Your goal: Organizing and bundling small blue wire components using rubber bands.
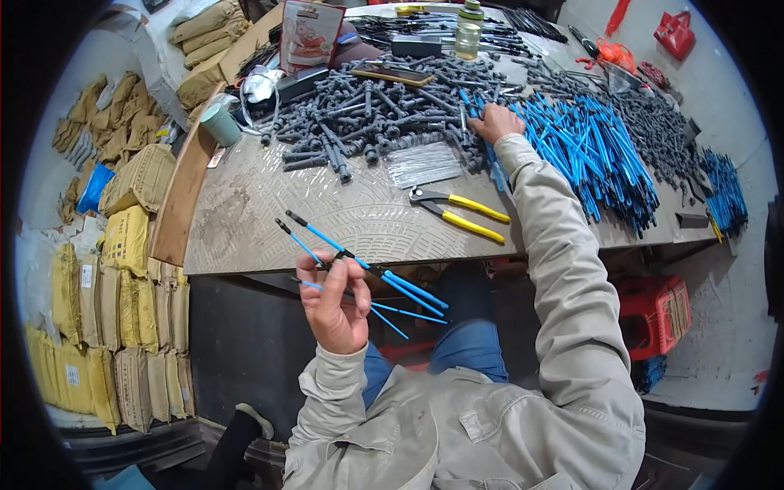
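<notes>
My left hand [333, 306] is raised in front of the table's near edge, thumb and fingers pinching several thin blue rods [415, 291] with black tips. The rods fan out on both sides of the fingers. At the left edge of a large pile of similar blue rods [584, 151], my right hand [496, 124] reaches down with its fingers curled together. What lies between those fingers is too small and covered to make out. Pliers with yellow handles [465, 219] lie on the table nearer to me. Beside them is a bundle of thin clear-white strips [422, 165].
Heaps of dark grey plastic parts [367, 106] cover the table [245, 220], a phone [392, 75] on top. A bottle [469, 33] and a red-and-white pouch [310, 37] stand behind; a pale green cup [220, 125] is at left. Stacked sacks [135, 302] line the left wall, a red stool [653, 317] below right.
</notes>
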Demonstrator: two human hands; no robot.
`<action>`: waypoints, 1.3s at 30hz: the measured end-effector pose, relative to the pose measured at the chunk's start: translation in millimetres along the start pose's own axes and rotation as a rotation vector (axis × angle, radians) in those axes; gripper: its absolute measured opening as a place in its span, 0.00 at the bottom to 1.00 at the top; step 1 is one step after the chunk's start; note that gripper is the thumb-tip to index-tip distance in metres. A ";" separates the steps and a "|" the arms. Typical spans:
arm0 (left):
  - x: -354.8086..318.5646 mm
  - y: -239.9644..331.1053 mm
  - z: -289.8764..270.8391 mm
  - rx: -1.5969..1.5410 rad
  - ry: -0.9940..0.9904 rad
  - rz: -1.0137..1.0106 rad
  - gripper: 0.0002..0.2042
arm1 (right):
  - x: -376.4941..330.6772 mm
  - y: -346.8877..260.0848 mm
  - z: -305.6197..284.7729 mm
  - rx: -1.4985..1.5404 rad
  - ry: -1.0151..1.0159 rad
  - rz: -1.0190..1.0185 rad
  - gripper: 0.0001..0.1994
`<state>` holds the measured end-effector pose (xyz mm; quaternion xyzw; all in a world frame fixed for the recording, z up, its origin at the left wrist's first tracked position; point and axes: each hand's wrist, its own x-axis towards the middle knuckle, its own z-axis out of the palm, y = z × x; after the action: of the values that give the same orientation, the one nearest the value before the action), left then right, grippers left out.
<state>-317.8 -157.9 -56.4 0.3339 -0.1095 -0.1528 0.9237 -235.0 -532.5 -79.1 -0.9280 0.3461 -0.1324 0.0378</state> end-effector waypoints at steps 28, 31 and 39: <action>-8.1 -45.7 27.6 0.662 -0.196 0.019 0.12 | -273.4 -46.5 -59.0 0.988 0.219 -0.586 0.09; -6.4 -50.4 19.6 0.389 -0.115 -0.026 0.11 | -277.7 -53.2 -59.8 1.141 0.053 -0.446 0.08; -1.9 -27.0 12.8 -0.055 -0.008 -0.125 0.10 | -161.6 13.2 -30.2 0.807 0.243 -0.625 0.08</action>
<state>-329.1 -184.4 -64.6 0.3140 -0.0878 -0.2142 0.9208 -368.8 -436.4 -87.7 -0.8766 -0.0238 -0.3670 0.3104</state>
